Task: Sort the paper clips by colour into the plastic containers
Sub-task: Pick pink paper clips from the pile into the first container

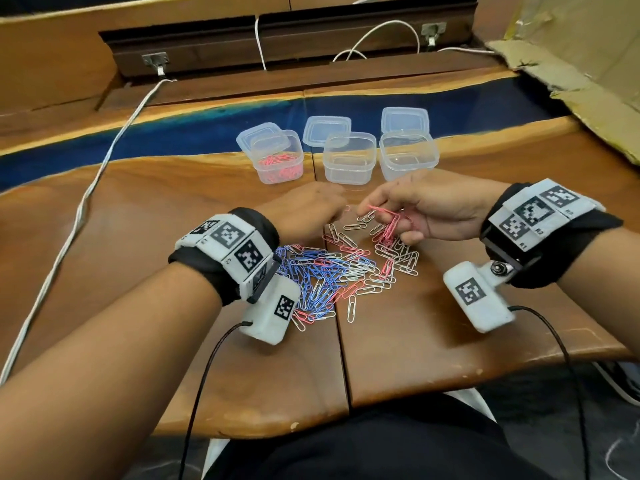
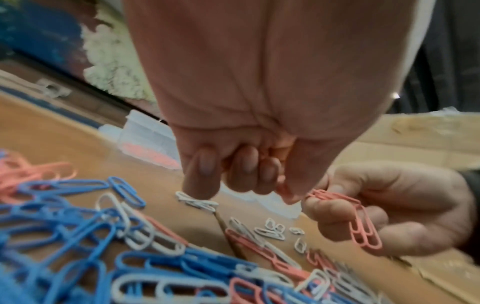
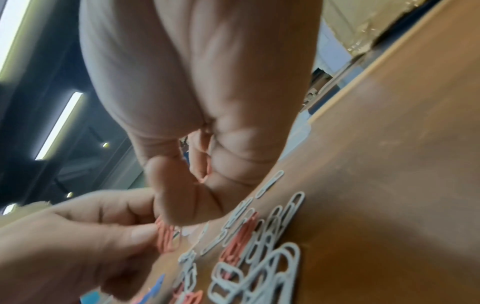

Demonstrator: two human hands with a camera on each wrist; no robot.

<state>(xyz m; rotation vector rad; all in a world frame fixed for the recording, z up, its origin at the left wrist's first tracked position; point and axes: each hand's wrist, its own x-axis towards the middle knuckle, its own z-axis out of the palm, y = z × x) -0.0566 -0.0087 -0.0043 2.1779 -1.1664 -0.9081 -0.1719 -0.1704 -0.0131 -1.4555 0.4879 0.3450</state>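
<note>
Dark fabric fills the bottom edge of the head view, and just above it runs the worn near rim of the wooden table (image 1: 415, 368), split by a seam down the middle of the frame. Across the upper third a blue resin band (image 1: 173, 140) cuts through the wood, and beyond it lies a dark recessed channel (image 1: 277, 43) with white cables (image 1: 86, 188) trailing out toward the lower left. Crumpled cardboard (image 1: 588, 81) leans in at the upper right.

At frame centre a mixed heap of paper clips (image 1: 332, 271), blue, white and pink, lies on the table between the wrists. Above it stand three clear plastic containers: the left container (image 1: 277, 157) holds pink clips, while the middle container (image 1: 349, 159) and right container (image 1: 408, 155) look bare, with loose lids (image 1: 327, 130) just behind them.

Above the heap, the right hand (image 1: 426, 206) grips a bundle of pink clips (image 1: 389, 225) in curled fingers. Just beside it, the left hand (image 1: 304, 209) has its fingers curled and pinches one end of that pink bundle.
</note>
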